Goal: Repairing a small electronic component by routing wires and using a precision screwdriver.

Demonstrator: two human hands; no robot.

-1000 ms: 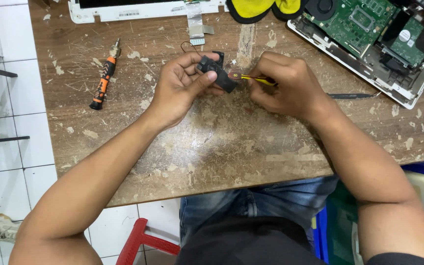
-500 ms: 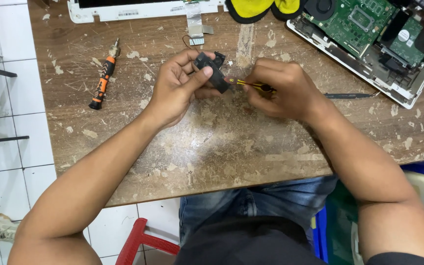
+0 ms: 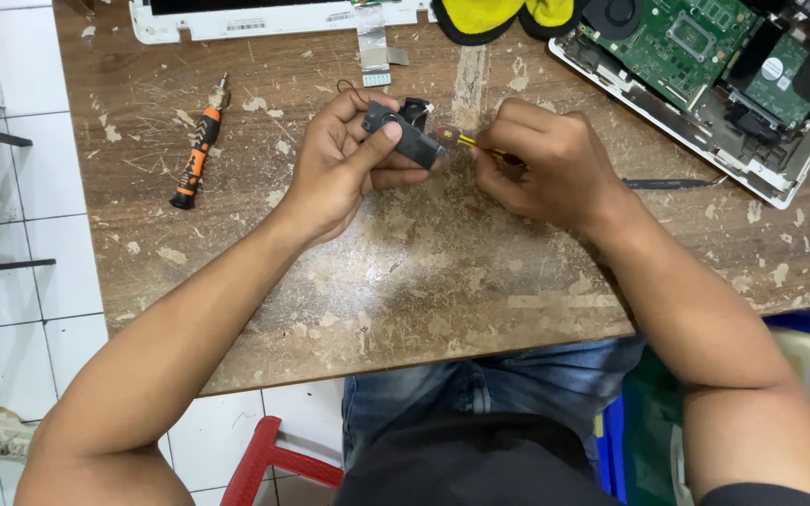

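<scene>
the opened laptop base (image 3: 705, 84) at the upper right works as a shallow white tray: inside it lie a green circuit board (image 3: 682, 42), a round black fan (image 3: 611, 14) and dark flat parts, and its far side runs off the frame. a white laptop panel (image 3: 264, 17) along the top edge is also cut off, with a flat grey ribbon cable (image 3: 373, 47) hanging from it onto the desk (image 3: 442, 281). a yellow and black cloth-like thing (image 3: 489, 17) sits between the two, only partly in view.

the left hand (image 3: 344, 164) is closed around a small black part (image 3: 405, 136), a blocky plastic piece held just above the desk at its middle top; the thumb lies across it and the fingers hide its back, so its full shape cannot be made out. a thin dark wire loops out behind the fingers. the right hand (image 3: 546, 164) is pinched narrow around a slim yellow-handled tool (image 3: 466, 141), whose reddish flat tip meets the right end of the black part; most of the handle is hidden inside the fist.

a thin black rod-like tool (image 3: 667, 184) lies on the desk just right of the right hand, partly behind the wrist. an orange and black screwdriver (image 3: 199, 145) with a metal tip lies well apart to the left. the desk is brown wood, scratched, with pale patches where the surface has flaked. below its edge show blue jeans, white floor tiles and a red stool (image 3: 264, 459).
</scene>
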